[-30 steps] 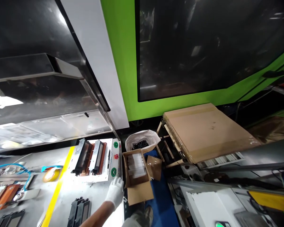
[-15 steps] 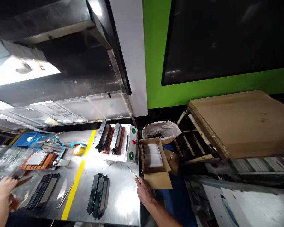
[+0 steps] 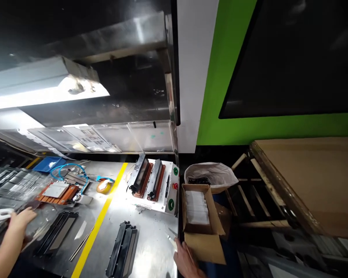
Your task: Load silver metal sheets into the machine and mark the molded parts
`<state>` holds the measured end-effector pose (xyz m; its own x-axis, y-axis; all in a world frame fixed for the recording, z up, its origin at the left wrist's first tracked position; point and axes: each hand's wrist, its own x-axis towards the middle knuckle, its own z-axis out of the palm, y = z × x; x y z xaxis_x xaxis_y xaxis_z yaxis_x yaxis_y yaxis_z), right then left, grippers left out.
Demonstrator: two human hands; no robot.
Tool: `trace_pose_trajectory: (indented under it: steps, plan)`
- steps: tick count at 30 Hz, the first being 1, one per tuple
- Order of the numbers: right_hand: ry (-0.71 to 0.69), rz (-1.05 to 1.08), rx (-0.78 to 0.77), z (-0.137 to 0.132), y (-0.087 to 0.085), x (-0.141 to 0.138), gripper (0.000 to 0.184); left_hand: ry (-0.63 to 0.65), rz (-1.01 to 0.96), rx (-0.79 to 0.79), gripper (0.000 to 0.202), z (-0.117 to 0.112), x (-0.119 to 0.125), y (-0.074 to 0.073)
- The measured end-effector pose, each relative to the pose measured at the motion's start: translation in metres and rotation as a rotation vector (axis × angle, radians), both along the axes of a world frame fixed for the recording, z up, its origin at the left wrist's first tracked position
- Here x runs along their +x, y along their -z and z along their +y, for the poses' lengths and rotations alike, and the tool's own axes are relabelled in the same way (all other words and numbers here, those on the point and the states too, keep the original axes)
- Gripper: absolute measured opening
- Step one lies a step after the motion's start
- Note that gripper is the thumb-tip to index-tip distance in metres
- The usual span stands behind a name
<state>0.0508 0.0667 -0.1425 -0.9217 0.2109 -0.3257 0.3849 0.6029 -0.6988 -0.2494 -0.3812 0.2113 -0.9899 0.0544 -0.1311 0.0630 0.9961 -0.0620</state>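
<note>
My left hand [image 3: 19, 219] lies with fingers spread on a stack of clear plastic trays [image 3: 14, 189] at the left end of the steel table [image 3: 153, 239]. A black rectangular frame [image 3: 56, 232] lies just right of that hand. My right hand [image 3: 187, 260] rests at the table's right edge, fingers stretched out and holding nothing. Its fingertips are close to a small thin metal tool [image 3: 171, 234] and beside an open cardboard box [image 3: 204, 239] of white pieces. A pair of black frames [image 3: 123, 249] lies to its left.
A white fixture [image 3: 159, 206] holds two upright black frames in orange holders, with green and red buttons on its right side. A yellow tape roll [image 3: 104, 186], a blue hose [image 3: 66, 169] and an orange plate [image 3: 56, 192] sit behind. A bag of black parts [image 3: 210, 174] and a cardboard sheet [image 3: 316, 181] are to the right.
The view has swung left and down. My left hand has come into view on the clear trays. My right hand has drawn back from the fixture to the table's edge.
</note>
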Motion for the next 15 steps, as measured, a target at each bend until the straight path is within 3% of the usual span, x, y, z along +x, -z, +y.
trace_pose_trajectory:
  steps: [2, 4, 5, 6, 8, 10, 12, 13, 15]
  plan:
    - [-0.066, 0.062, -0.081, 0.020, -0.014, 0.009, 0.044, -0.025, 0.011, 0.056, 0.077, 0.015, -0.002, -0.007]
    - [-0.089, 0.124, -0.157, 0.043, -0.031, 0.003, 0.040, -0.048, 0.050, 0.091, 0.061, 0.043, 0.007, -0.009]
    - [-0.076, 0.159, -0.170, 0.053, -0.042, -0.006, 0.039, -0.046, 0.072, 0.107, 0.044, 0.066, 0.016, -0.003]
    - [-0.054, 0.192, -0.162, 0.063, -0.056, -0.019, 0.040, -0.025, 0.093, 0.130, 0.052, 0.094, 0.028, 0.008]
    - [-0.029, 0.250, -0.115, 0.078, -0.090, -0.054, 0.041, 0.040, 0.117, 0.177, 0.057, 0.166, 0.055, 0.046]
    - [-0.036, 0.278, -0.040, 0.088, -0.131, -0.098, 0.041, 0.109, 0.123, 0.224, 0.040, 0.249, 0.076, 0.095]
    - [-0.085, 0.319, 0.019, 0.095, -0.169, -0.144, 0.044, 0.152, 0.141, 0.264, 0.042, 0.321, 0.082, 0.137]
    - [-0.110, 0.341, 0.060, 0.097, -0.185, -0.166, 0.047, 0.140, 0.192, 0.283, 0.046, 0.349, 0.078, 0.152]
    - [-0.185, 0.359, 0.162, 0.099, -0.207, -0.204, 0.052, 0.185, 0.284, 0.331, 0.048, 0.381, 0.059, 0.167]
